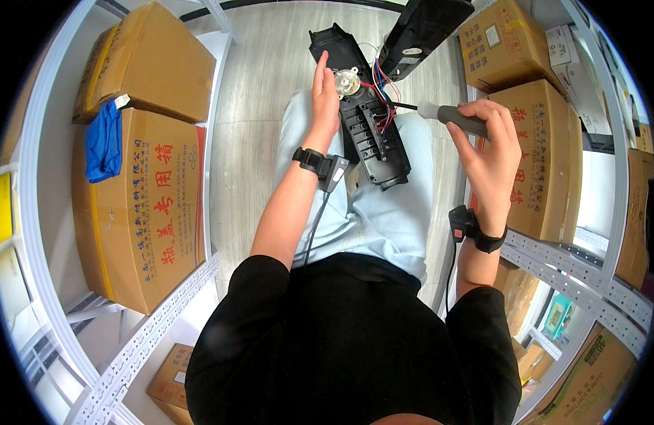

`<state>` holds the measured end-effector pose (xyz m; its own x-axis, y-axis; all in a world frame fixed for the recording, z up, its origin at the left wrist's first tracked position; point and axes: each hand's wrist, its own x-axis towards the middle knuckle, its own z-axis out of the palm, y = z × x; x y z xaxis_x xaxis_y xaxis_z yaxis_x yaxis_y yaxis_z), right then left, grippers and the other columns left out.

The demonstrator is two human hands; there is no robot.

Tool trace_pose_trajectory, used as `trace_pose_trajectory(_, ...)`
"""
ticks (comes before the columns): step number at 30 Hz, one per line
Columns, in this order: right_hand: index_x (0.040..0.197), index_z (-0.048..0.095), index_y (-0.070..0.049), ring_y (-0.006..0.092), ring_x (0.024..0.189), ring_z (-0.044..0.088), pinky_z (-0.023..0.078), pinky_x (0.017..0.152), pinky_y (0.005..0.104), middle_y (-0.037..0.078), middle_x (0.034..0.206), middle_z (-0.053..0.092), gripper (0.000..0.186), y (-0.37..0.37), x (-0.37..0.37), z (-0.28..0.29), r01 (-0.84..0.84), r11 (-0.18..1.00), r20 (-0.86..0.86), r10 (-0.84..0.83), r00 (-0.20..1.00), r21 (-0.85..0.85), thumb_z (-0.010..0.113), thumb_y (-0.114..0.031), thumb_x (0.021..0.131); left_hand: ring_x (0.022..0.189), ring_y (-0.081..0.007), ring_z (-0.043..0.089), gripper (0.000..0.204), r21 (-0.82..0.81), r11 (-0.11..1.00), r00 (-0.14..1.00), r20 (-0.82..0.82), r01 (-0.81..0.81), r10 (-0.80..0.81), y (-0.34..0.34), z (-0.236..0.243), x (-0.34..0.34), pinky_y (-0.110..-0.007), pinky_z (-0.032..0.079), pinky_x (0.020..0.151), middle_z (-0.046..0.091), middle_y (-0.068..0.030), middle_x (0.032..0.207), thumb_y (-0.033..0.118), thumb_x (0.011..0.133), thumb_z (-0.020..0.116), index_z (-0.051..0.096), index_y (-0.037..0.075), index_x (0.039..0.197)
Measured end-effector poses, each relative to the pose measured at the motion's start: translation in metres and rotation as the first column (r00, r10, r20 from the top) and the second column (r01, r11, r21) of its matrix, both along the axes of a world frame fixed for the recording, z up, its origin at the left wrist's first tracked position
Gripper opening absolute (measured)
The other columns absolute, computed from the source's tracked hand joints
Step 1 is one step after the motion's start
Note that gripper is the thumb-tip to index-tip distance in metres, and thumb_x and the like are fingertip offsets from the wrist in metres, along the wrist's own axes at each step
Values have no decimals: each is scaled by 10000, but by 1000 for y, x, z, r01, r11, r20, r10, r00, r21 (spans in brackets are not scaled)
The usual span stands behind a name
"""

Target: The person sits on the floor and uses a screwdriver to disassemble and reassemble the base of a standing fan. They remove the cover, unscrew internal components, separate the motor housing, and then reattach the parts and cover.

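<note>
A long black plastic housing (387, 159) lies tilted across my thighs, its inner side up with a ribbed black strip along it. My left hand (325, 106) grips its left edge, fingers stretched along the side and partly hidden. Beside those fingers sits a round, pale translucent part (347, 82). My right hand (493, 138) is closed around the grey handle of a screwdriver (458, 119). Its dark shaft points left, with the tip near red, blue and white wires (385, 92) over the housing. Whether the tip touches anything cannot be made out.
A second black plastic piece (415, 42) stands beyond the housing, near the wires. Shelves flank me on both sides with cardboard boxes (139, 212) on the left and more boxes (539, 159) close to my right hand. A blue cloth (104, 142) hangs over a left box.
</note>
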<state>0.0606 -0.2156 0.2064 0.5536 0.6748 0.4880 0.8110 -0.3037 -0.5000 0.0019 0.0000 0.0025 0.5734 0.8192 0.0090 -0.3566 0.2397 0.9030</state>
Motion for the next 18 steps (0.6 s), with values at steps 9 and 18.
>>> trace_pose_trajectory(9, 967, 627, -51, 236, 867, 667, 535, 769, 322, 77, 995, 626, 252, -16, -13, 7, -37, 987, -101, 22, 995, -154, 746, -1, 750, 1258, -188, 477, 687, 26, 995, 995, 27, 96, -97, 1, -7, 0, -303, 393, 1047, 363, -132, 1506, 76, 947, 586, 256, 126, 1548)
trace_pose_trajectory(18, 971, 627, -59, 255, 867, 678, 540, 765, 330, 80, 995, 625, 250, -34, -18, -3, -18, 971, -146, -18, 989, -240, 744, -17, 754, 1140, -173, 533, 713, 6, 994, 993, 46, 107, -107, -1, -5, 0, -301, 453, 950, 475, -125, 1384, 79, 940, 589, 238, 159, 1555)
